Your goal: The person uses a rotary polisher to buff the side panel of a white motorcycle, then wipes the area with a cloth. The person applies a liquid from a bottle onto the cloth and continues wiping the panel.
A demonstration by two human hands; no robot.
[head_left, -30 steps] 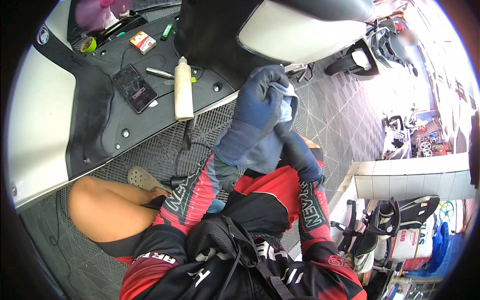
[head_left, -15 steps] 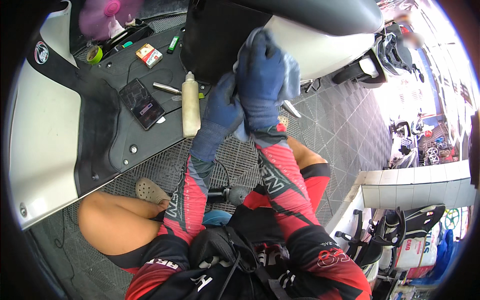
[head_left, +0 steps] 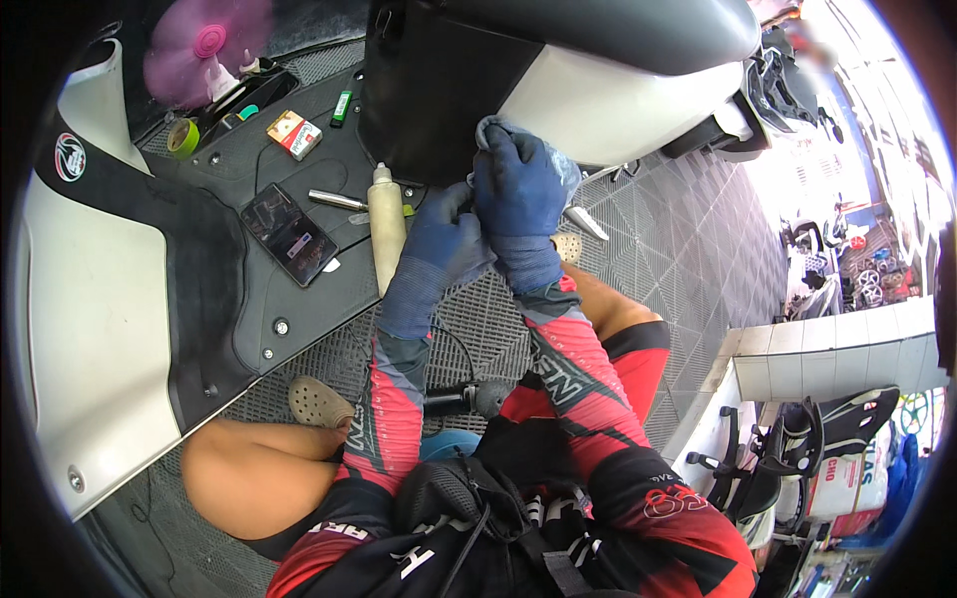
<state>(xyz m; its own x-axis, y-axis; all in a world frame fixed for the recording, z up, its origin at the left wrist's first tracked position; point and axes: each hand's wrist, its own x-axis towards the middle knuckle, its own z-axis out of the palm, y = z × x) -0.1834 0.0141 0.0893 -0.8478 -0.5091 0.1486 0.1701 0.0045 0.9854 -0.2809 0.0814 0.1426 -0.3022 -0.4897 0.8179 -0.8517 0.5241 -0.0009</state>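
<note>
Both of my hands wear blue work gloves and meet beside the dark side panel of a white scooter [head_left: 588, 105]. A grey-blue cloth [head_left: 566, 171] is bunched in my right hand [head_left: 518, 184], whose fingers are curled closed round it. Pressed close beside it, my left hand [head_left: 439, 239] is closed too and pinches a lower fold of the cloth. Its fingertips are partly hidden. Just left of my left hand, a pale squeeze bottle [head_left: 385, 224] with a nozzle stands on the scooter's footboard [head_left: 224, 184].
On the footboard lie a phone [head_left: 289, 234], a metal tube [head_left: 337, 199], a small box [head_left: 294, 135], a green lighter [head_left: 341, 108] and a green tape roll [head_left: 183, 138]. A pink fan [head_left: 208, 40] stands behind. Below, a black power tool [head_left: 464, 399] rests on the tiled floor [head_left: 688, 239].
My hands and the cloth have shifted slightly downward, and the cloth is gathered tighter round my right hand. The whole view has tilted a little.
</note>
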